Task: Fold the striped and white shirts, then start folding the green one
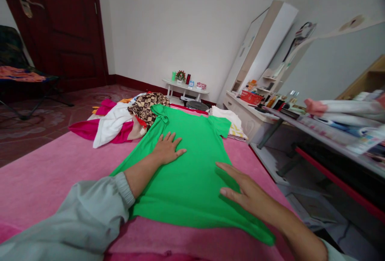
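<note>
A green short-sleeved T-shirt (192, 181) lies spread out on a pink bed cover (39, 172), its sleeves at the far end and its hem towards me. The left sleeve is bunched, and the lower right corner of the hem trails out to a point. My left hand (168, 148) rests palm down on the left part of the shirt, fingers spread. Over the shirt's right edge hovers my right hand (240, 189), thumb apart from the straight fingers and nothing in it.
Crumpled clothes (120, 120) are heaped at the far left of the bed. Folded clothes (230, 120) lie at its far right corner. A dressing table (258, 112) with a red basket (251, 97) and a cluttered shelf (325, 132) flank the right side.
</note>
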Demonstrator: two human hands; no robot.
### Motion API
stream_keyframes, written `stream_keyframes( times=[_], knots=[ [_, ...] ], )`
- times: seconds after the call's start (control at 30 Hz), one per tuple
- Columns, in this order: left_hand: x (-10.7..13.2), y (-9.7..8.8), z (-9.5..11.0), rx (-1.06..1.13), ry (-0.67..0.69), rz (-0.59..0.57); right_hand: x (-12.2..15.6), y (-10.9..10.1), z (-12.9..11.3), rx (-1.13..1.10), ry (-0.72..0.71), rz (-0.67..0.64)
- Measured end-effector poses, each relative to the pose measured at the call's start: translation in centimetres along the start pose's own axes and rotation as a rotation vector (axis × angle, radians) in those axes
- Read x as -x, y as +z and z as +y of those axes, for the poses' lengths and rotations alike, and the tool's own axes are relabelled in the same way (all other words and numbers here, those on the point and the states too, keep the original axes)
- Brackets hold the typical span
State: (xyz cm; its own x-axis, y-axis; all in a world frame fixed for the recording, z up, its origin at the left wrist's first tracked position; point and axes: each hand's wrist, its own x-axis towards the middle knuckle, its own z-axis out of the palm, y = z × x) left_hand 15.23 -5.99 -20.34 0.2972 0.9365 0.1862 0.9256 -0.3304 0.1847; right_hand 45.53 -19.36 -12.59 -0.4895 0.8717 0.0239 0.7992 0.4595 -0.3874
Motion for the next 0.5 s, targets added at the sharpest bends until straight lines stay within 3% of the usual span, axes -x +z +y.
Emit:
stream_keyframes(
  times=[0.1,0.2,0.27,0.37,0.5],
  knots=[
    [0.1,-0.2,0.1,0.008,-0.009,-0.001,-3.4,1.0,2.0,0.111,-0.035,-0.107],
    [0.2,-0.3,0.2,0.019,-0.014,-0.004,-8.0,0.3,3.1,0.301,0.127,-0.177],
    [0.2,-0.4,0.2,0.025,-0.019,-0.004,-11.9,-0.6,2.1,0.347,0.185,-0.171],
    [0.2,-0.4,0.3,0.027,-0.019,0.001,-18.2,-0.4,-1.1,0.151,0.039,-0.014],
    [0.3,-0.9,0.4,0.037,-0.015,0.016,-25.8,3.3,-5.3,-0.274,-0.037,0.225]
  ],
)
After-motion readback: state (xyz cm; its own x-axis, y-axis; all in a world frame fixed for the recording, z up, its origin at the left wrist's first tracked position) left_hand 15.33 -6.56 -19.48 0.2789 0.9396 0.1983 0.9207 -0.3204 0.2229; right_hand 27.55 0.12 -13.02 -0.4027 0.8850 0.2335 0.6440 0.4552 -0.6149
